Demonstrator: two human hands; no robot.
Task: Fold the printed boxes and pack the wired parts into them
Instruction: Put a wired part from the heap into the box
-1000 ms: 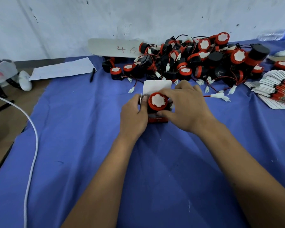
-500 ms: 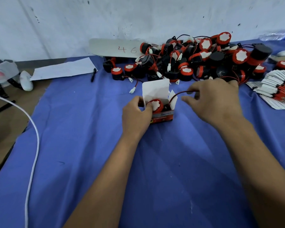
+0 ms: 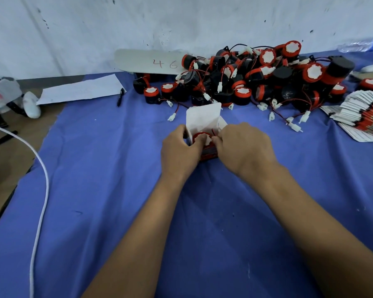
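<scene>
A small printed box [image 3: 202, 117] stands on the blue cloth with its white lid flap raised. Inside it sits a red and black wired part [image 3: 207, 139] with a white face. My left hand [image 3: 179, 152] grips the box's left side, thumb pressing on the part. My right hand [image 3: 243, 147] is at the box's right side, its fingers pinching the part's red wire at the box opening. A large heap of the same wired parts [image 3: 256, 80] lies behind. Flat unfolded boxes [image 3: 362, 119] are stacked at the far right.
The blue cloth [image 3: 116, 190] covers the table. A white sheet [image 3: 80, 89] and a pen [image 3: 120, 96] lie at the back left, and a card marked 46 [image 3: 151, 63] leans by the wall. A white cable [image 3: 41, 190] curves down the left side. A plastic bottle [image 3: 362, 44] lies far right.
The part has gone down into the box. My right hand swung out right with the red wire, then came back to the box opening with it. The left hand stayed on the box.
</scene>
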